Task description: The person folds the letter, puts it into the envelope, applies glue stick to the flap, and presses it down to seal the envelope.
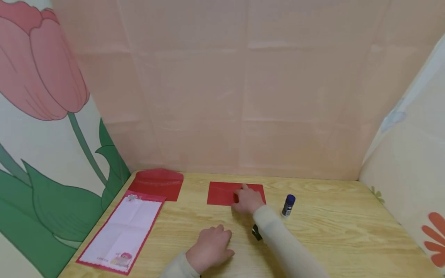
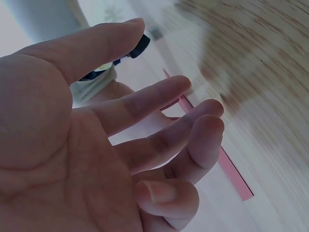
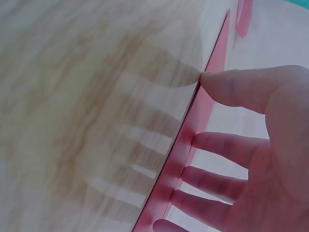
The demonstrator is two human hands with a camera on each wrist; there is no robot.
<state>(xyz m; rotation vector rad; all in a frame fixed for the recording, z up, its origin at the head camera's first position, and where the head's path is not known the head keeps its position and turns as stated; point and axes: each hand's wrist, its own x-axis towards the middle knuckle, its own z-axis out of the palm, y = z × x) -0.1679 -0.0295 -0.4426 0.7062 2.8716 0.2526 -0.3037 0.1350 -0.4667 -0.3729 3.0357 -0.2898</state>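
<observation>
Here, right hand (image 1: 248, 200) touching envelope (image 1: 220, 194), left palm (image 2: 91, 150) wrist-view only

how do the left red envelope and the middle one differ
The left envelope has its flap raised open; the middle envelope shows no raised flap. A pink-bordered sheet overlaps the left envelope's near edge, while the right hand touches the middle envelope. Both are red and lie on the wooden table.
</observation>
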